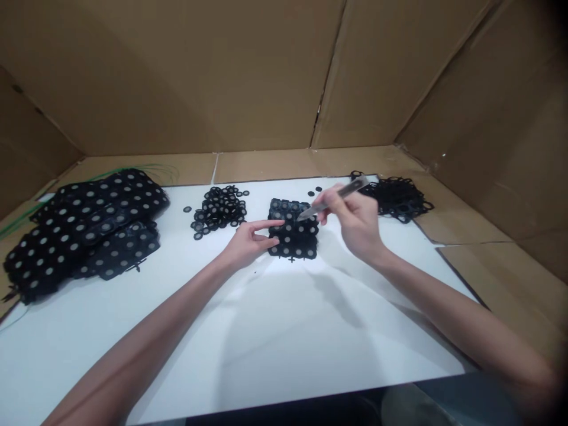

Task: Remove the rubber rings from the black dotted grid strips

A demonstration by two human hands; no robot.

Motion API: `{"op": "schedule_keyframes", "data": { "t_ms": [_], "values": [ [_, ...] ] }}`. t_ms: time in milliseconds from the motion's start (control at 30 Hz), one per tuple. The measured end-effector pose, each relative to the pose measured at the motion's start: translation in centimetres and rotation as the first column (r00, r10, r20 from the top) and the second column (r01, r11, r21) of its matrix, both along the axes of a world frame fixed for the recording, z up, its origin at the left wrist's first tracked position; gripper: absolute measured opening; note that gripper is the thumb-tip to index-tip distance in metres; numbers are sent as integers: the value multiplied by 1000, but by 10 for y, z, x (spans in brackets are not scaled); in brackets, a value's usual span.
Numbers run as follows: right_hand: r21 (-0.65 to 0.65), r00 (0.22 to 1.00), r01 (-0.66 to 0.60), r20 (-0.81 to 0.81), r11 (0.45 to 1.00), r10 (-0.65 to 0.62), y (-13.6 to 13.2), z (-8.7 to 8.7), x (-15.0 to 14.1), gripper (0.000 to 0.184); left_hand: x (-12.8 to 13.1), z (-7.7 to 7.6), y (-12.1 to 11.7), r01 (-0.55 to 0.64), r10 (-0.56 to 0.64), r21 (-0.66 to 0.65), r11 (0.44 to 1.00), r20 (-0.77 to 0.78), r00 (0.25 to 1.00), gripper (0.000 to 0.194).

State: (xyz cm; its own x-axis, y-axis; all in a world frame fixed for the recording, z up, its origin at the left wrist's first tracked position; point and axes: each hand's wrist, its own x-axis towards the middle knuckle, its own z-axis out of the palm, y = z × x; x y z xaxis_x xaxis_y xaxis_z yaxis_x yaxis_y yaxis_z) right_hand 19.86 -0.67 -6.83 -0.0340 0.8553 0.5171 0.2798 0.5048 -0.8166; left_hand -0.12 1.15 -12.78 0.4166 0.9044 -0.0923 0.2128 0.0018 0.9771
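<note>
A small black sheet of ring-shaped parts with pale centres (293, 232) lies in the middle of the white table (275, 319). My left hand (252, 239) rests at its left edge, index finger stretched out onto the sheet, the other fingers curled. My right hand (355, 219) is closed around metal tweezers (332, 198), whose tips touch the top of the sheet.
A loose heap of black rings (219, 210) lies left of the sheet. Stacked black sheets (84, 228) fill the far left. A pile of empty black frames (399, 197) sits at the back right. Cardboard walls (266, 77) surround the table.
</note>
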Motion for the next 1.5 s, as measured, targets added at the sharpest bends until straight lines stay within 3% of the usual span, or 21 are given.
{"op": "schedule_keyframes", "data": {
  "t_ms": [100, 200, 967, 1167, 1500],
  "values": [
    [42, 968, -158, 202, 987, 146, -7, -7, -7, 27, 0, 2, -1, -16, 16, 3, 1000, -5, 1000, 48],
    [52, 952, -200, 247, 978, 181, -8, -16, -13, 24, 1, 3, -2, -15, 15, 16, 1000, -8, 1000, 48],
    [53, 959, -189, 225, 980, 173, -7, -22, -17, 21, 3, -2, -3, 1, -2, 43, 999, 21, 1000, 47],
    [81, 938, -230, 285, 970, 198, -5, -24, -17, 19, 4, -1, -2, 40, -47, 98, 994, 75, 996, 43],
    [157, 909, -208, 394, 965, 132, -2, -28, -25, 20, 4, -3, 0, 49, -59, 87, 995, 113, 992, 40]
  ]
}}
